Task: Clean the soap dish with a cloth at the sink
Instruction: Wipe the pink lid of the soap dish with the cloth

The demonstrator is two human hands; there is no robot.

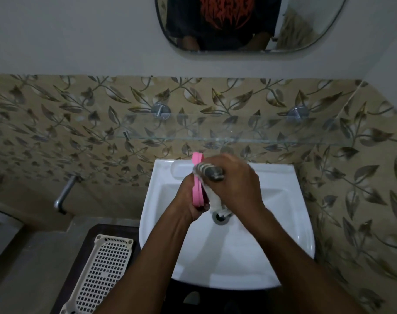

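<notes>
A pink soap dish (pixel 197 180) stands on edge over the white sink (pixel 290 234). My left hand (pixel 188 200) grips its lower end from the left. My right hand (pixel 233 182) holds a white and grey striped cloth (pixel 212 173) against the dish's right face. A tail of the cloth hangs down toward the drain (pixel 220 219). Most of the cloth is hidden under my right hand.
A glass shelf (pixel 238 134) on two metal brackets runs above the sink. A metal tap pipe (pixel 65 193) sticks out of the tiled wall at left. A beige perforated plastic tray (pixel 102 270) lies lower left. A mirror (pixel 249 23) hangs above.
</notes>
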